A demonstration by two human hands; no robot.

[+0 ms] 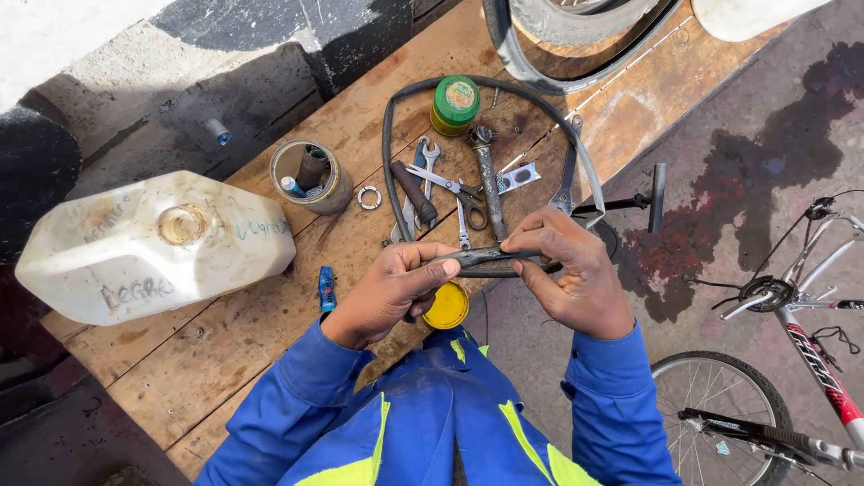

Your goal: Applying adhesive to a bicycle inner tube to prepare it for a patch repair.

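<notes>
- A person in a blue work jacket with yellow-green stripes looks down at both hands, held just off the near edge of a worn wooden counter (225, 360).
- The left hand (387, 292) and the right hand (571, 274) each pinch one end of a flattened stretch of black rubber inner tube (490, 259); both hands are closed on it, thumbs on top, fingers curled beneath.
- The rest of the tube loops away over the counter towards its far edge, ringing a scatter of tools.
- Inside that loop lie scissors (459, 193), a small spanner (429, 162), a dark-handled tool (414, 191) and a long metal tool with a knobbed head (489, 175); pliers (565, 175) rest on the loop's right side.
- A green-lidded tin (454, 103) stands near the far edge, touching the loop, and a yellow lid (447, 306) sits at the near edge, just below the left hand.
- An open can (310, 175) holding small items and a large white plastic jug (148, 247) on its side fill the counter's left half.
- Judgement on doing this step well: keeping the rubber taut and flat between the thumbs would seem to make any flaw in the surface easier to see and feel.
- Working the held section along bit by bit, with an even pull, likely avoids skipping a spot.
- A bicycle (792, 306) lies on the stained ground past the counter's right edge.
</notes>
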